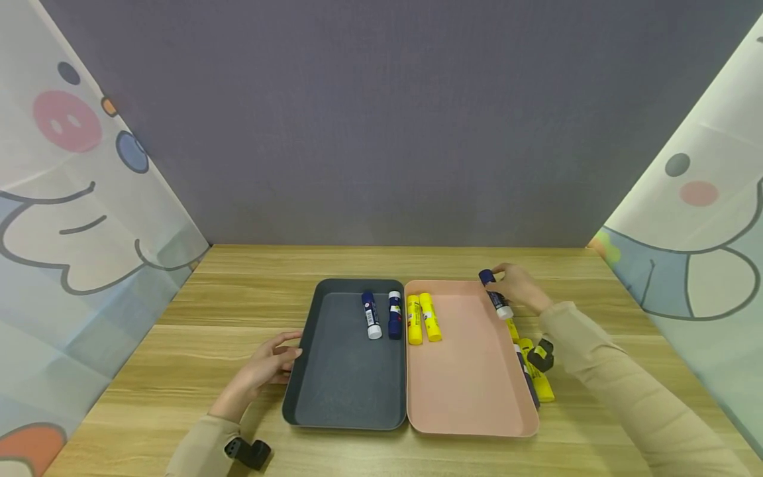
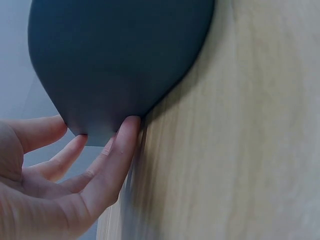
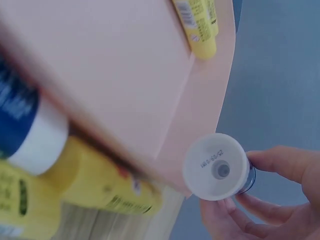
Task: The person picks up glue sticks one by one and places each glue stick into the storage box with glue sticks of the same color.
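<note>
In the head view my right hand (image 1: 517, 287) pinches a navy glue stick (image 1: 496, 295) over the right rim of the pink tray (image 1: 465, 397). The right wrist view shows the white base of the glue stick (image 3: 216, 167) facing the camera, fingers and thumb at its sides. My left hand (image 1: 262, 371) rests at the left wall of the dark grey tray (image 1: 340, 397), its fingertips against the outer wall in the left wrist view. Two navy glue sticks (image 1: 395, 315) lie in the grey tray. Two yellow glue sticks (image 1: 430, 318) lie in the pink one.
Right of the pink tray, yellow glue sticks (image 1: 541, 384) and a dark one (image 1: 528, 377) lie on the wooden table (image 1: 149, 397). The two trays stand side by side. A grey panel (image 1: 381, 132) rises behind the table, with printed cloths (image 1: 673, 199) at both sides.
</note>
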The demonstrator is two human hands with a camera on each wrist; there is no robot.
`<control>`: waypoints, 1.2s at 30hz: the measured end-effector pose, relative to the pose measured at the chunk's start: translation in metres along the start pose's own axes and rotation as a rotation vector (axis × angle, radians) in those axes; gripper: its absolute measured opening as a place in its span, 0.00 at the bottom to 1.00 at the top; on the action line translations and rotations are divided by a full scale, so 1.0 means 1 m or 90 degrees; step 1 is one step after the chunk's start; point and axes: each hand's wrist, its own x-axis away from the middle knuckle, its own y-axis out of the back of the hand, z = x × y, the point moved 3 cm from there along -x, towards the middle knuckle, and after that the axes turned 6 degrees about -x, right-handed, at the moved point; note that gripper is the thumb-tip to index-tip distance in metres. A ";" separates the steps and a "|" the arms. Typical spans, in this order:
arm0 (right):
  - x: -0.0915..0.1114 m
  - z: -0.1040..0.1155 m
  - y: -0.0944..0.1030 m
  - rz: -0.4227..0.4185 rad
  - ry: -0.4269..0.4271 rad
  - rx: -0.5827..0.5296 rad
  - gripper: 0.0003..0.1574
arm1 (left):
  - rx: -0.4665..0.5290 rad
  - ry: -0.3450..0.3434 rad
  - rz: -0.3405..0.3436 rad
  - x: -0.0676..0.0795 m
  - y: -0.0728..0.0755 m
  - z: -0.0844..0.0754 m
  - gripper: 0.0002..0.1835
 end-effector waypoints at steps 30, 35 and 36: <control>-0.017 0.076 -0.057 0.048 0.056 -0.063 0.31 | 0.000 -0.009 0.005 0.001 0.000 -0.001 0.29; -0.020 0.088 -0.067 0.053 0.055 -0.073 0.30 | 0.001 -0.001 -0.002 0.001 0.000 0.000 0.28; -0.020 0.090 -0.069 0.054 0.058 -0.076 0.30 | 0.000 0.001 -0.003 0.001 0.000 0.000 0.28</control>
